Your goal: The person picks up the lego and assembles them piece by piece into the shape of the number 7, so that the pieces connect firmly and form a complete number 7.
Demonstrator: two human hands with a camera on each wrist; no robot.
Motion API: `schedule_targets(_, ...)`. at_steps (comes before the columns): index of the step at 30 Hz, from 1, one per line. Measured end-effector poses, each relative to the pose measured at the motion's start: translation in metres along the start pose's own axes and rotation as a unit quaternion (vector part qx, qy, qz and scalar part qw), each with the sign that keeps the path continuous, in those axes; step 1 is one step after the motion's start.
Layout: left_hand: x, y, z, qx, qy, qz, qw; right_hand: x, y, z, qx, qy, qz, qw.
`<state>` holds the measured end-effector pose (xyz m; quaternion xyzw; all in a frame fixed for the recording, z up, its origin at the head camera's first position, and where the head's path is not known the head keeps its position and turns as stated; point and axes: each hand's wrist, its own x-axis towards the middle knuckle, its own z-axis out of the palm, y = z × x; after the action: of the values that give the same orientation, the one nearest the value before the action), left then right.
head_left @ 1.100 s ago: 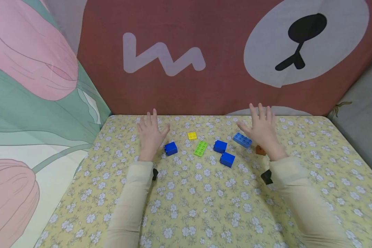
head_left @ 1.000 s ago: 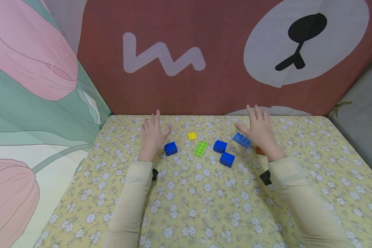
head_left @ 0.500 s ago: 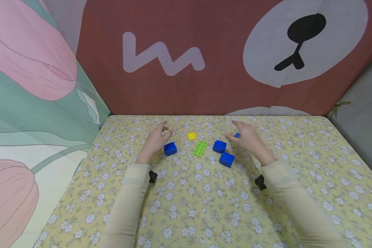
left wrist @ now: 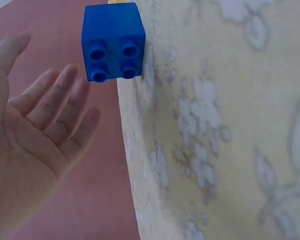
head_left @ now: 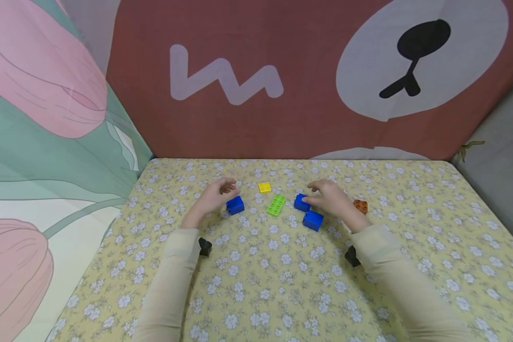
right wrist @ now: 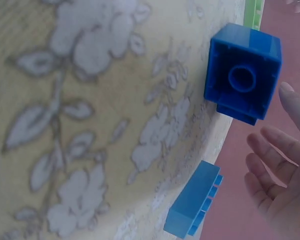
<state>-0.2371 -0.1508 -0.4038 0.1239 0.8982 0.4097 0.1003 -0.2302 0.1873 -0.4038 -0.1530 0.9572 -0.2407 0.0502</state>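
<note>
My left hand hovers beside a dark blue toy brick. In the left wrist view its fingers are loosely bent, apart from that brick, whose studs face the camera. My right hand, empty with fingers loosely bent, is just right of a second dark blue brick; a third dark blue brick lies nearer to me. One of these shows its hollow underside in the right wrist view, close to my thumb. A lighter blue long brick appears there too, hidden under my right hand in the head view.
Between the hands lie a lime green long brick and a small yellow brick. A brown-orange brick sits right of my right hand. Flower-patterned cloth covers the table, which meets a brown printed backdrop.
Both hands have lowered and come inward toward the dark blue bricks, their fingers going from spread to loosely bent. The brown-orange brick is uncovered; the lighter blue one is now covered. The bricks stay put.
</note>
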Motion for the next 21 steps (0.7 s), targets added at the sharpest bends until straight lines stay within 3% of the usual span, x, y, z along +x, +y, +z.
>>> schedule_targets(11,-0.003,-0.009,-0.002,-0.018,-0.047,0.001,0.9987,-0.001,-0.002,0.006,0.017,-0.02,0.012,0.9996)
schedule_targets(21,-0.006,-0.016,-0.002,-0.002,-0.083,-0.036,0.9959,0.0,-0.003,0.009,0.018,-0.027,0.023,0.9992)
